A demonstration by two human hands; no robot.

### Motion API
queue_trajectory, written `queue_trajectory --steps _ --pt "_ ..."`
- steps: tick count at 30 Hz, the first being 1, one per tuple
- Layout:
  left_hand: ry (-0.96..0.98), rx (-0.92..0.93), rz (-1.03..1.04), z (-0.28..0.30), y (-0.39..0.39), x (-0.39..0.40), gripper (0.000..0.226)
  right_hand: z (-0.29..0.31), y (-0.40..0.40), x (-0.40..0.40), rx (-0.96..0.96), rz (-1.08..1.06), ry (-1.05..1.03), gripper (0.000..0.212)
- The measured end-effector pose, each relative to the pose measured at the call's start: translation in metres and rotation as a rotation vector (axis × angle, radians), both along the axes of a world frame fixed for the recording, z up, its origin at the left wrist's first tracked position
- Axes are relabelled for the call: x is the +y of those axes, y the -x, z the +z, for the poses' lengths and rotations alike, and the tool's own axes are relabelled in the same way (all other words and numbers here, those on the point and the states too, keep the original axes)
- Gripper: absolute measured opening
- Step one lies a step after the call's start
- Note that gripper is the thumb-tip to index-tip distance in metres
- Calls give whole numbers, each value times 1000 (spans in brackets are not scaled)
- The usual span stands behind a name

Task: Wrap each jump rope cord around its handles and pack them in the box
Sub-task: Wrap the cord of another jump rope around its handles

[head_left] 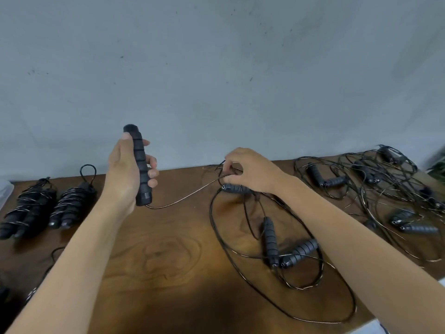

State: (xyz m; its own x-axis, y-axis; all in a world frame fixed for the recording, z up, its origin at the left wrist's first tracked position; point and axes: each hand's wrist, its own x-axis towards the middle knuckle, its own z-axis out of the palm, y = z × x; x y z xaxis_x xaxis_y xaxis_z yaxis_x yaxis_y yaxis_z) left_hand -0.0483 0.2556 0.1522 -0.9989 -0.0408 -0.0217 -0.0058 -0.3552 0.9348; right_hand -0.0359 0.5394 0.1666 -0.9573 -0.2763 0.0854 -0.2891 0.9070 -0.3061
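Left hand (125, 174) raised above the brown wood-grain table (156, 261), fingers and thumb curled round a black ribbed foam jump-rope handle (140, 165) held upright. From the handle's lower end a thin dark wire cord (183, 198) runs toward 3 o'clock, reaching the right hand.

Right hand (250, 169) low at the table's far edge, fingertips pinched together on that cord. Directly beneath the hand lies a second black ribbed handle (234, 188) on its side, metal-ringed end toward 9 o'clock — whether the palm touches it cannot be told.

At 6 o'clock from the right hand: a loose jump rope (284, 249) on the table, its two ribbed handles meeting in a V at their cord ends, with cord in wide loops around them.

At 3 o'clock, far right of the table: a tangled pile of unwrapped ropes (375, 189), several handles among crossing cords; individual ropes cannot be separated by eye.

At 9 o'clock, far left: two wrapped rope bundles (50, 206) side by side — cord wound round paired handles, the right one with a small loop standing up at its far end.

Pale grey wall (216, 68) behind the table. No box identifiable in view.
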Motion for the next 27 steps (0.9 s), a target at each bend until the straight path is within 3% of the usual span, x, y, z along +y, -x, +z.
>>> queue_trajectory --steps 4,11,18,23,27 --pt "12 -14 -7 -8 3 -12 44 -7 -7 8 -337 -46 224 34" --pt "35 -42 -6 -20 7 -21 43 -50 23 39 -218 -231 263 10" --pt "101 -64 15 -29 18 -26 43 -132 59 38 -240 -336 -90 38" --pt "129 -91 18 -36 27 -28 43 -157 68 25 -176 -158 -311 45" --pt "142 -90 28 -40 35 -29 45 -167 71 17 -19 -143 -506 54"
